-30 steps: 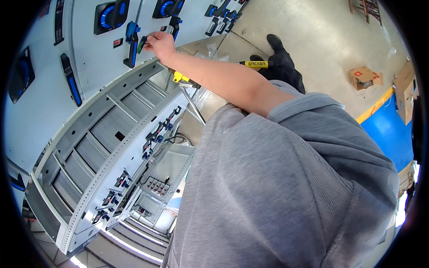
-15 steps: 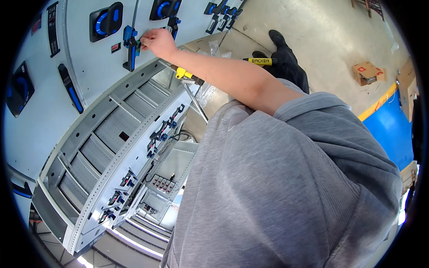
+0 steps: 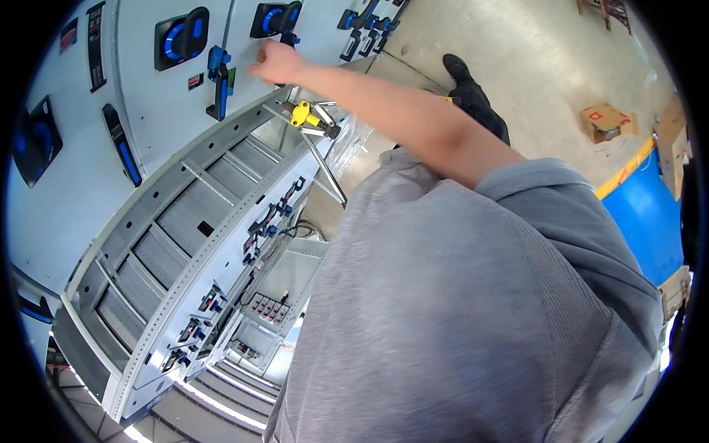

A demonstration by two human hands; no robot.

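My right hand [image 3: 275, 63] is in the air just in front of a pale grey cabinet door [image 3: 148, 111]. Its fingers are curled in, slightly blurred, and whatever may be inside them is hidden. To its left is a black-and-blue door latch handle [image 3: 220, 85] with a small green piece beside it; a gap separates hand and handle. Above the hand sits a black rotary switch handle [image 3: 275, 18] with a blue ring, and a similar rotary handle [image 3: 182, 38] is farther left. My left hand is out of view.
Below the hand stands a yellow fitting [image 3: 303, 114] with metal legs. A ladder-like metal frame [image 3: 199, 181] runs along the left, beside a panel [image 3: 247, 244] carrying several switches. An open cardboard box [image 3: 609, 122] lies on the floor near a blue surface [image 3: 642, 214].
My right hand has come away from the latch handle and moved right. The green piece beside the handle is now exposed, and more of the yellow fitting shows.
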